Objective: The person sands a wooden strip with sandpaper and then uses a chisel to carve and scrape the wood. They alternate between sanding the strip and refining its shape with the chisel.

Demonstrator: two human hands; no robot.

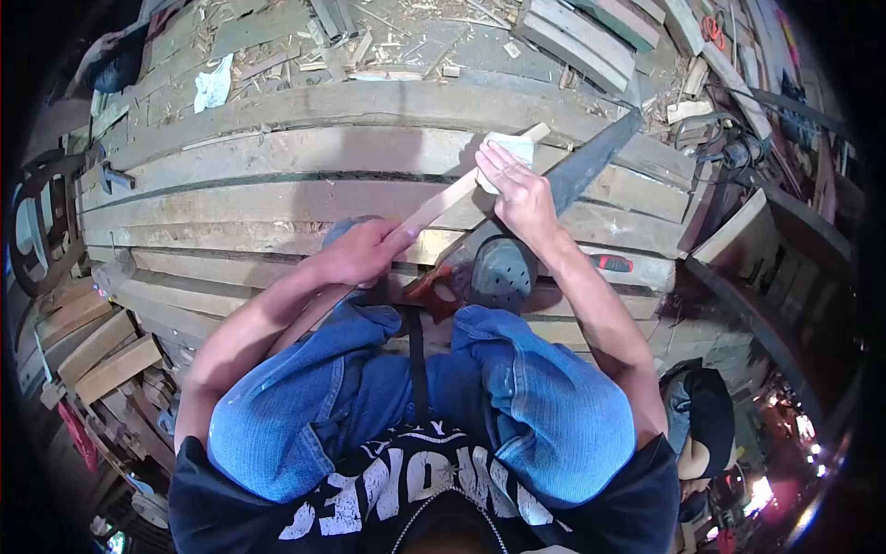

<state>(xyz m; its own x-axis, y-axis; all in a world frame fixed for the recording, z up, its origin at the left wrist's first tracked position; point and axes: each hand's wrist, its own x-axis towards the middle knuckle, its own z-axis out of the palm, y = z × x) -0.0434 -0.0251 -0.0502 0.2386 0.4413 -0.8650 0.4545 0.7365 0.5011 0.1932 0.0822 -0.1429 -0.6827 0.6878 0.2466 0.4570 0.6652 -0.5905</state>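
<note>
My left hand [365, 251] is closed around the lower end of a narrow wooden strip [450, 197], which slants up to the right above the planks. Further along the strip, my right hand [522, 196] presses a pale folded sheet of sandpaper [519, 149] around it, fingers over the sheet. The strip's far tip sticks out beyond the sandpaper. Beneath my right wrist lies a handsaw [591, 168], its brown handle near my foot and its blade pointing to the upper right.
A grey clog [506, 274] with holes is on my foot. To its right lies a red-and-black handle [612, 263]. Wooden planks [277, 198] with gaps form the surface. Shavings, a white rag [213, 85] and timber blocks [577, 42] lie ahead. Another person [706, 420] is at right.
</note>
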